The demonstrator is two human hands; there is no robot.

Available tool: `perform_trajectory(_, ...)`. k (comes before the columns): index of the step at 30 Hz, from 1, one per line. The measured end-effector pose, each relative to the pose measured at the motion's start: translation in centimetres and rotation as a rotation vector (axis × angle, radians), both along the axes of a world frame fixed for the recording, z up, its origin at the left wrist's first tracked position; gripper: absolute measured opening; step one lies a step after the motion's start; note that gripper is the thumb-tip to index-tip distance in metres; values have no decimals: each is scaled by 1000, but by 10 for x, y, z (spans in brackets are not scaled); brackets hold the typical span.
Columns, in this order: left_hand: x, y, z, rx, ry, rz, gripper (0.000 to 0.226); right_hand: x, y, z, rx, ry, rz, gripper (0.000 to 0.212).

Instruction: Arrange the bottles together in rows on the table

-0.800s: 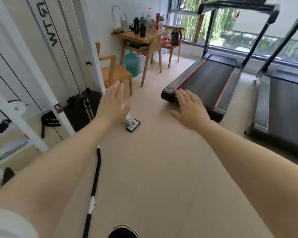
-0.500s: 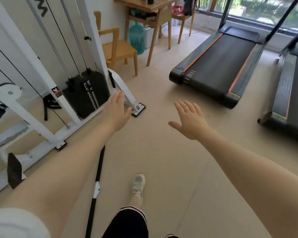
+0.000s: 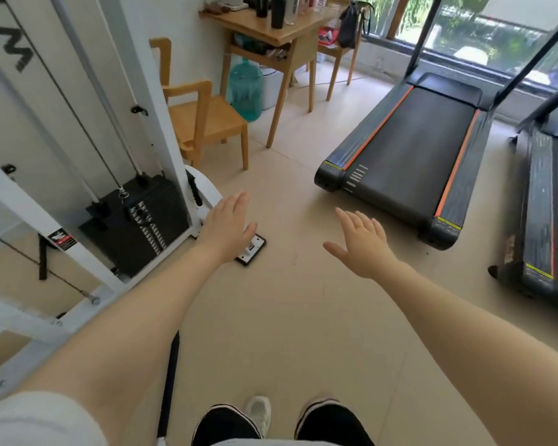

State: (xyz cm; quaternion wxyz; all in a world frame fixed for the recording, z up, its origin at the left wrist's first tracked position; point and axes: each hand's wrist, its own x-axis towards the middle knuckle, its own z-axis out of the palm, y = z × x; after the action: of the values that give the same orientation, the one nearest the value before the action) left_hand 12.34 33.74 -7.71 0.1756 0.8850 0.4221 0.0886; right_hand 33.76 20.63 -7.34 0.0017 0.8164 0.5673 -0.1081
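Observation:
Several bottles (image 3: pixel 277 11), dark and clear ones, stand on a small wooden table (image 3: pixel 258 27) against the far wall; their tops are cut off by the frame's upper edge. Both my arms stretch forward over the beige floor, far short of the table. My left hand (image 3: pixel 226 226) is flat with fingers together and holds nothing. My right hand (image 3: pixel 361 246) is spread, fingers apart, also holding nothing.
A white cable weight machine (image 3: pixel 132 220) stands at the left, its foot plate (image 3: pixel 252 249) by my left hand. A wooden chair (image 3: pixel 203 120) and a green water jug (image 3: pixel 245 85) sit before the table. Two treadmills (image 3: pixel 409 156) lie at the right. A black bar (image 3: pixel 168 381) lies on the floor.
The view has tilted and moved forward; the table with the bottles is back in view and closer. My hands stay outstretched and holding nothing.

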Motion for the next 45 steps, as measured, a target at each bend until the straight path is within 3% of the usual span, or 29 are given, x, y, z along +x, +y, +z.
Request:
perform_trajectory(10,127,150,-6,-14,-10,-45,62,123,160,-8,21,-18,-4,69)
perform_trajectory(19,266,317,7,-41,-11,6,62,271,339,20,-39,-66,142,65)
perform_trajectory(27,316,447,-6,-89,34,92,59,330,479,-11,-95,-26,241,64)
perform_trajectory(34,367,607,-18,-64,13,157,59,388,648,-33,-234,-28,203,63)
perform_trajectory(39,409,720,0,-52,56,140,59,430,758,-14,-204,56,122,61)
perform_trajectory(45,485,823,4,-140,-26,108,58,507,832,-20,-232,99,-6,60)
